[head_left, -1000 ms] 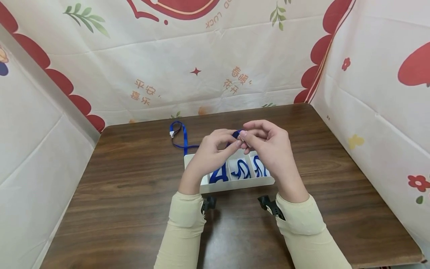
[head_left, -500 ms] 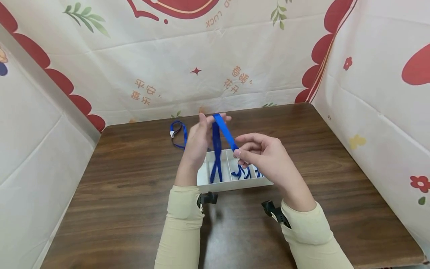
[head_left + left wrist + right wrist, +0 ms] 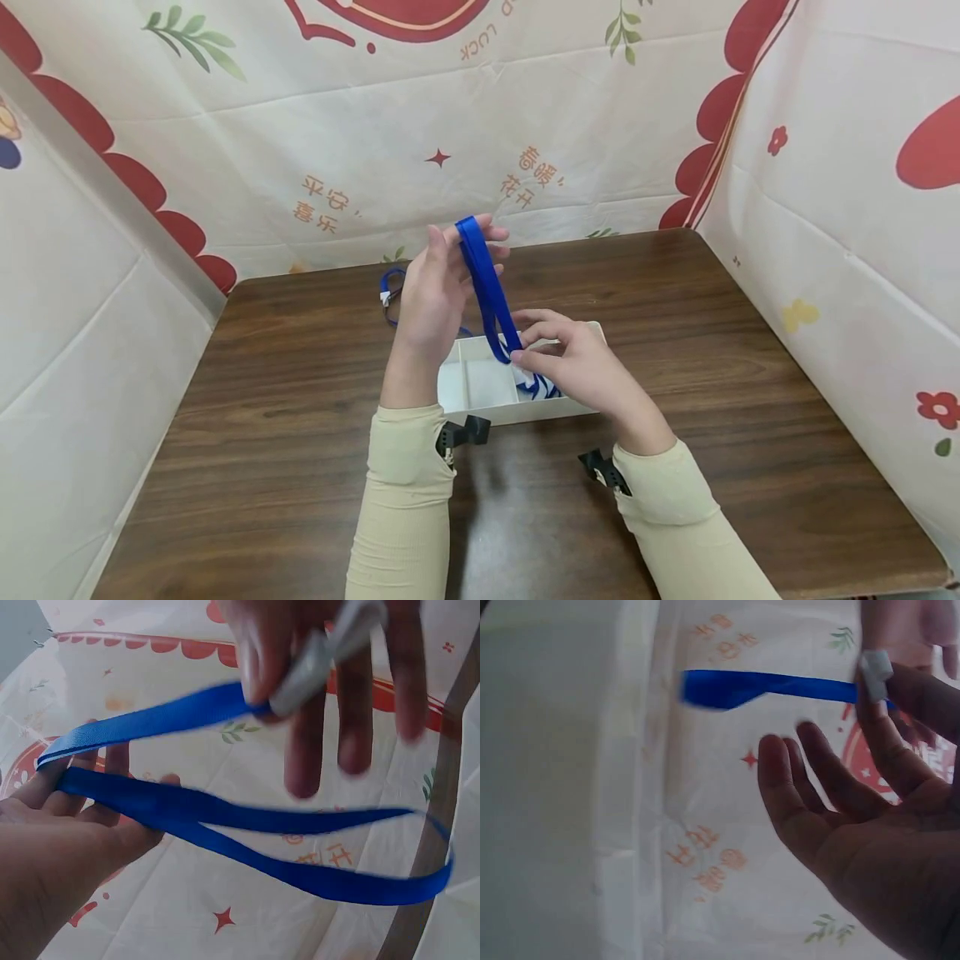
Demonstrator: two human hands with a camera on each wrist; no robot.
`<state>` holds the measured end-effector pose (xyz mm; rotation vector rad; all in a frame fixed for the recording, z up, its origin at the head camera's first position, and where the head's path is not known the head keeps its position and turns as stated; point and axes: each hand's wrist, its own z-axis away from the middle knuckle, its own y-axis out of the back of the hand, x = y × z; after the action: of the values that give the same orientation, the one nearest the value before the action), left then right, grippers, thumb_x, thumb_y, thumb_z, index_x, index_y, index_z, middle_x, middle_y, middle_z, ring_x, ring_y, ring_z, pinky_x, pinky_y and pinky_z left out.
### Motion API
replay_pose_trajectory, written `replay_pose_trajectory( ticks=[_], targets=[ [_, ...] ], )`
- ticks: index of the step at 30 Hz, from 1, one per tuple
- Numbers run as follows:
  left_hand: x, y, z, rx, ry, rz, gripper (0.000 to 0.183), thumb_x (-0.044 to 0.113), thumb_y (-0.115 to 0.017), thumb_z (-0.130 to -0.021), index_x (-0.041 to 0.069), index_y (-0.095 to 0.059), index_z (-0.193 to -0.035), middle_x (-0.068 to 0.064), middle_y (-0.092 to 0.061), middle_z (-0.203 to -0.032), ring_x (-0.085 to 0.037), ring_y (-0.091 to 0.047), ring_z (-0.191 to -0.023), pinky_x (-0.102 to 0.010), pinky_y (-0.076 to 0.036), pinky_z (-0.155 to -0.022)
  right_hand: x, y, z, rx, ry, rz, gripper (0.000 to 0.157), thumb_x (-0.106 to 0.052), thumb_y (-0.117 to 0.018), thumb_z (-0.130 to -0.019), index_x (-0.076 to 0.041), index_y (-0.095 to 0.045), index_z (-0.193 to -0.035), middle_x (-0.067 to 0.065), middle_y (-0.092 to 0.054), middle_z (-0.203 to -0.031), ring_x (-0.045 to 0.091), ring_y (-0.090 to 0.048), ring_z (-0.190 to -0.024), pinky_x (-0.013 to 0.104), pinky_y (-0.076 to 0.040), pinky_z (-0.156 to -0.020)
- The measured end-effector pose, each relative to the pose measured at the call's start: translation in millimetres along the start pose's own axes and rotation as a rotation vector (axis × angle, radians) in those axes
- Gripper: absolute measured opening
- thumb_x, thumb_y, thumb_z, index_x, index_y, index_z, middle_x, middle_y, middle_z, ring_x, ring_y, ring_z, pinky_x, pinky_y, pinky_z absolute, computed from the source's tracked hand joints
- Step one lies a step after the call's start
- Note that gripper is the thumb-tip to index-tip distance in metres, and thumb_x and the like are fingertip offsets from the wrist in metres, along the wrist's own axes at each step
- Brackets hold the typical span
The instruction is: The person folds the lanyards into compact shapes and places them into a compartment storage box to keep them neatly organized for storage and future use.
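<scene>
A blue lanyard (image 3: 486,279) hangs doubled over the fingers of my left hand (image 3: 435,300), which is raised above the tray with its fingers extended and thumb up. My right hand (image 3: 573,358) is lower and to the right, pinching the lanyard's end. In the left wrist view a white clip (image 3: 315,667) shows at the right hand's fingertips, and a loop of the blue strap (image 3: 337,881) swings free. The right wrist view shows the same white clip (image 3: 875,675) at the right hand's thumb and finger.
Under the hands stands a white divided tray (image 3: 517,412), with more blue lanyards (image 3: 542,387) in a right-hand compartment. Another blue lanyard (image 3: 386,297) with a white clip lies on the brown table (image 3: 285,400) behind it. Printed cloth (image 3: 420,108) walls the back and sides.
My hands have parted from close together. The left has risen and opened with the strap over its fingers; the right has moved down, and the strap now runs doubled between them.
</scene>
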<state>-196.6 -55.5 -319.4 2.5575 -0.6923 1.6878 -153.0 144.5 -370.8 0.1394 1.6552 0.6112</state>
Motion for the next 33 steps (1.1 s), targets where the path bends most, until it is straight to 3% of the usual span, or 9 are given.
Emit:
replay_pose_trajectory(
  ticks=[4,8,15,20,23,27,33],
  targets=[
    [4.1,-3.2,-2.6,-0.017,-0.005,0.046,0.065,0.039,-0.017,-0.116,-0.006,-0.051,-0.150,0.003,-0.073,-0.123,-0.021,-0.069,-0.117,-0.053,-0.051,-0.117,4.4,-6.9,-4.1,0.013,0.019,-0.021,0.015,-0.018,-0.072,-0.101,-0.008,-0.081,-0.108,0.011,-0.060,-0.155,0.039,-0.063,-0.134,0.061,-0.054,-0.110],
    [6.8,-5.3,-5.4,-0.022,-0.017,0.058,0.065,0.038,-0.018,-0.116,-0.006,-0.051,-0.150,0.003,-0.072,-0.123,-0.020,-0.069,-0.114,-0.049,-0.053,-0.113,3.3,-13.2,-4.4,0.043,0.041,-0.045,0.016,-0.019,-0.074,-0.100,-0.008,-0.082,-0.109,0.011,-0.066,-0.147,0.035,-0.070,-0.120,0.058,-0.057,-0.106],
    [10.2,-9.5,-7.5,-0.010,-0.019,0.058,0.062,0.037,-0.020,-0.117,-0.005,-0.050,-0.151,0.004,-0.071,-0.124,-0.018,-0.069,-0.113,-0.049,-0.052,-0.114,-1.5,-24.6,-6.1,0.126,0.070,-0.070,0.014,-0.019,-0.076,-0.098,-0.008,-0.082,-0.105,0.005,-0.070,-0.140,0.030,-0.070,-0.120,0.054,-0.058,-0.103],
    [13.1,-12.9,-10.0,-0.022,-0.021,0.100,0.063,0.038,-0.020,-0.117,-0.006,-0.050,-0.151,0.003,-0.071,-0.125,-0.018,-0.070,-0.111,-0.045,-0.054,-0.110,-2.2,-31.3,-5.3,0.214,0.031,-0.029,0.016,-0.021,-0.075,-0.099,-0.011,-0.081,-0.110,0.007,-0.080,-0.118,0.028,-0.075,-0.112,0.052,-0.059,-0.098],
    [14.9,-12.1,-11.7,-0.010,-0.034,0.114,0.063,0.039,-0.021,-0.117,-0.006,-0.051,-0.150,0.002,-0.072,-0.125,-0.019,-0.070,-0.110,-0.043,-0.056,-0.107,-1.0,-31.1,-3.7,0.237,-0.017,-0.063,0.016,-0.022,-0.075,-0.100,-0.011,-0.081,-0.111,0.008,-0.082,-0.105,0.027,-0.075,-0.105,0.048,-0.058,-0.095],
    [16.2,-9.3,-13.9,0.010,-0.049,0.137,0.063,0.041,-0.023,-0.117,-0.005,-0.052,-0.149,-0.004,-0.071,-0.129,-0.022,-0.069,-0.112,-0.044,-0.057,-0.107,1.4,-28.1,-2.4,0.194,-0.055,-0.186,0.019,-0.024,-0.076,-0.100,-0.010,-0.079,-0.112,0.009,-0.082,-0.104,0.024,-0.073,-0.099,0.041,-0.055,-0.093],
    [13.9,-3.8,-17.4,0.038,-0.041,0.180,0.058,0.044,-0.030,-0.116,0.003,-0.058,-0.145,-0.011,-0.069,-0.134,-0.025,-0.069,-0.113,-0.049,-0.056,-0.109,-1.2,-21.6,-1.0,0.040,-0.076,-0.359,0.028,-0.020,-0.078,-0.098,-0.007,-0.077,-0.123,0.005,-0.084,-0.103,0.022,-0.076,-0.103,0.042,-0.054,-0.092]
  ],
)
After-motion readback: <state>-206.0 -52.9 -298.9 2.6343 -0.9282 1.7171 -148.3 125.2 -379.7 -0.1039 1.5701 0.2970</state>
